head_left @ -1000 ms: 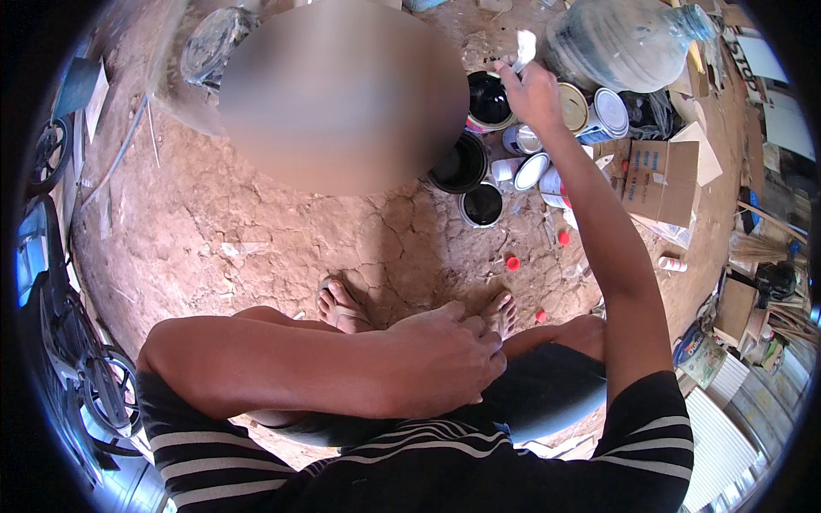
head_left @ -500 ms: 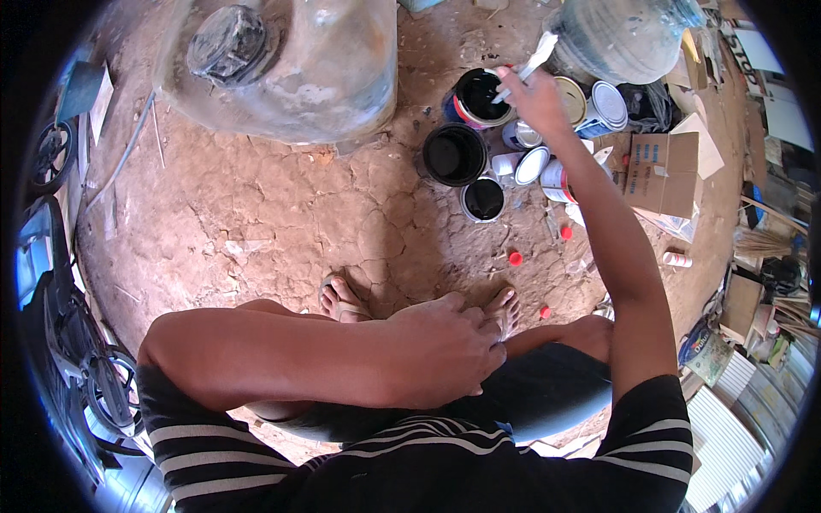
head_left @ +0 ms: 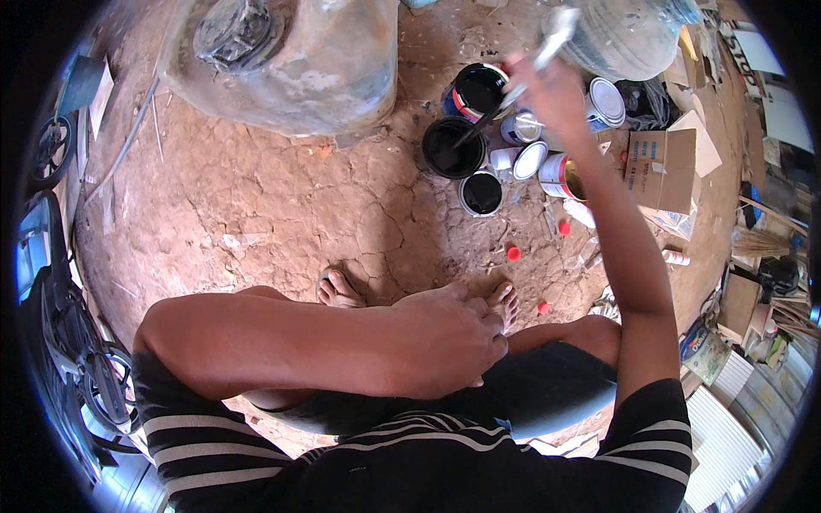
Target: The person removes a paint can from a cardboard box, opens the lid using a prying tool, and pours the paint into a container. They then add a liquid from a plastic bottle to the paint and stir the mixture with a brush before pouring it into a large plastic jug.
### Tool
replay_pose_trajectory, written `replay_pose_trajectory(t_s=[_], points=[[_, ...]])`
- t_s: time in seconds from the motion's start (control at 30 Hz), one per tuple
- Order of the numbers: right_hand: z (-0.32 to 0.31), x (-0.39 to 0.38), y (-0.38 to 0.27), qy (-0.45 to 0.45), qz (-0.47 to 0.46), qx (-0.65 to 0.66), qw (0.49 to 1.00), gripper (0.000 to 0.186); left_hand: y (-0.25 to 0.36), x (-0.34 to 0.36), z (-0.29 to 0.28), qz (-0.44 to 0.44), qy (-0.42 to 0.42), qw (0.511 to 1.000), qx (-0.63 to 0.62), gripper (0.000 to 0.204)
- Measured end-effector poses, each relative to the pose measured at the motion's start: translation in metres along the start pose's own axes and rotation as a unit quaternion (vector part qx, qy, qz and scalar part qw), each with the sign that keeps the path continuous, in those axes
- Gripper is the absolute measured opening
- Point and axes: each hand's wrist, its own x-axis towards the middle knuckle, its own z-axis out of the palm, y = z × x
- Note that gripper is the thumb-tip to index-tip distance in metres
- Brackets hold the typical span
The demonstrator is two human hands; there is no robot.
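Observation:
My right hand (head_left: 552, 94), blurred by motion, is closed round a long stirring stick (head_left: 513, 96). The stick's pale, wider end points up and away. Its dark lower end dips into a black pot (head_left: 438, 137) of dark liquid. Just beyond stands an open paint can (head_left: 481, 89), dark inside. A smaller cup (head_left: 481, 195) of black liquid sits on the near side of the pot. My left hand (head_left: 457, 333) lies across my lap near the right knee, its fingers loosely bent and apart, with nothing visible in them.
More cans, among them an open one (head_left: 561, 176), and a white lid (head_left: 530, 160) crowd right of the pot. A cardboard box (head_left: 660, 171) lies farther right. Red caps (head_left: 513, 254) dot the cracked dirt floor. Big cloudy containers (head_left: 299, 68) stand at the back; a motorcycle (head_left: 77, 342) is left.
The stick's lower end has moved from the far paint can toward me, into the black pot. My right hand has shifted slightly right and tilted the stick. My left hand stays on my lap.

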Motion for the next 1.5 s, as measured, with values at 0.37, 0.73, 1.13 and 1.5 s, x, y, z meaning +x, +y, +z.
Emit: replay_pose_trajectory(t_s=[0.37,0.73,1.13,1.5], points=[[0.062,-0.036,0.013,-0.125,-0.080,-0.067,0.987,0.045,-0.001,-0.006,0.003,-0.010,-0.006,1.000,-0.009,0.047],[0.033,-0.021,0.024,-0.228,-0.095,-0.095,0.964,0.067,-0.002,-0.005,-0.003,-0.030,-0.027,0.998,-0.053,0.049],[0.063,-0.161,0.154,-0.136,0.009,-0.180,0.974,0.092,-0.009,0.010,0.000,-0.078,-0.083,0.992,-0.059,0.052],[0.126,-0.151,0.141,-0.084,0.007,-0.282,0.956,0.103,-0.031,0.006,0.028,-0.175,-0.077,0.980,-0.048,0.049]])
